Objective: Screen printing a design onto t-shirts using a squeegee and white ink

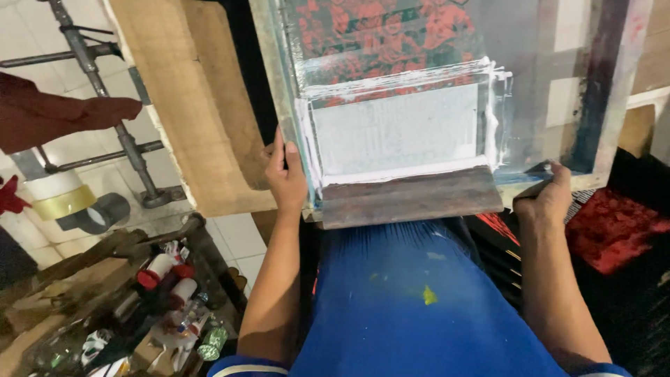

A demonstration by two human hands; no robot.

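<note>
Far left, on the tiled floor, you've got a wide roll of tape w/ a grey ring just beside it, and a metal pipe stand rising behind; a dark red cloth hangs over it. Lower left is a cluttered heap w/ red-capped squeeze bottles and bits of cardboard. Your left hand is clamped on the left rail of the screen printing frame, fingers wrapped over the edge, thumb on the near side. The frame sits right in front of you, mesh showing a red-and-dark pattern up top and a pale rectangular stencil area ringed w/ white ink. A wooden squeegee lies across the frame's near edge, betw. your hands, touching neither as far as can be told. Your right hand grips the frame's lower right corner, closed around it. Hands are well apart. Below, your blue shirt w/ a yellow spot. Far right, red fabric on a dark surface.
</note>
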